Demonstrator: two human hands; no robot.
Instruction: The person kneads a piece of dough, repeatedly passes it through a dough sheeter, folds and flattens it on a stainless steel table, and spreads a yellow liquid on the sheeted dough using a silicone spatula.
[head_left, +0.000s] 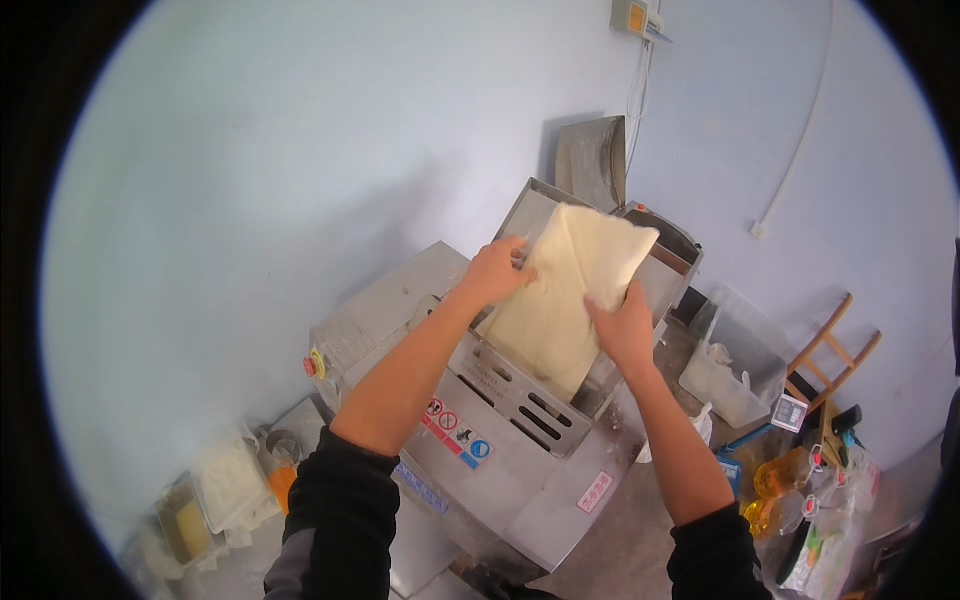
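A wide, pale sheet of dough (562, 300) lies over the feed opening of a metal dough-rolling machine (517, 480), its upper edge folded over. My right hand (624, 324) grips the dough's right edge, thumb on top and fingers partly hidden behind it. At the left edge is my left hand (501, 271), fingers curled and thumb near the dough; whether it pinches the sheet is unclear. A slotted metal guard (525, 397) crosses in front of the dough's lower end.
A red emergency-stop button (310, 367) is at the machine's left. Rightward on the floor are a clear plastic bin (731, 360), a wooden frame (832, 345) and oil bottles (780, 476). Containers, one a white-filled tray (231, 484), stand at lower left. A wall rises behind the machine.
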